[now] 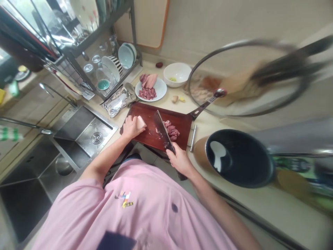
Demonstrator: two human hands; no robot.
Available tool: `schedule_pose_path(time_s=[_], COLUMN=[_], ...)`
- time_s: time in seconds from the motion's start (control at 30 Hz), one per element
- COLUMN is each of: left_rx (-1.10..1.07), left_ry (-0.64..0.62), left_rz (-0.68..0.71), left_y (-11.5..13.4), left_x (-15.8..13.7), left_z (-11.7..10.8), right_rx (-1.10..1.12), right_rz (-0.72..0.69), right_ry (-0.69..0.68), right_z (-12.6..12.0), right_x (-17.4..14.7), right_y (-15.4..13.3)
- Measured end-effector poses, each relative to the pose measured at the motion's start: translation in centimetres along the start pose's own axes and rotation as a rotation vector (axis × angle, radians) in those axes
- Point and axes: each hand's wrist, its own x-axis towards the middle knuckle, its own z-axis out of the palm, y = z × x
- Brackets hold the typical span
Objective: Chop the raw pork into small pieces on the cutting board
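My left hand (pixel 131 127) is closed around a pale, whitish piece of meat (pixel 141 122) on the left part of a reddish-brown cutting board (pixel 135 109). In my right hand (pixel 179 159) is the handle of a cleaver (pixel 161 128), its broad dark blade slanting across the middle of the board. Cut pink meat (pixel 171 131) lies in a small heap just right of the blade. Beyond the board, a white plate (pixel 161 91) carries a larger slab of meat (pixel 148 80) and a pile of diced meat (pixel 147 93).
A white bowl (pixel 179 71) and ginger pieces (pixel 175 99) sit behind the board. At right stand a dark pot (pixel 241 159) and a large glass lid (pixel 229 113). A steel sink (pixel 85 128) and a dish rack (pixel 96 92) are at left. A foil packet (pixel 116 102) lies near the rack.
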Motion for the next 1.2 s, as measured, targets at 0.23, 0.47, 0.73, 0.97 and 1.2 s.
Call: schedule_pose_path(time_s=[0.23, 0.47, 0.73, 0.97, 1.2], left_rx=[-0.162, -0.168, -0.133, -0.147, -0.132], left_ry=[0.176, 0.164, 0.082, 0.023, -0.034], left_rz=[0.179, 0.248, 0.281, 0.277, 0.273], left_y=[-2.2, -1.6, -1.7, -1.7, -1.0], left_x=[-1.2, -0.5, 0.0, 0.2, 0.6], left_z=[0.7, 1.6, 1.9, 1.9, 1.2], right_rx=[-0.062, -0.284, -0.528, -0.626, -0.634], right_rz=[-0.002, -0.086, -0.064, -0.007, 0.044], right_ry=[0.066, 0.036, -0.065, -0.092, -0.116], right_z=[-0.1, 1.8, 3.0, 3.4, 3.2], right_x=[-0.3, 0.9, 0.5, 0.4, 0.6], right_y=[-2.1, -4.0, -5.8, -6.5, -7.1])
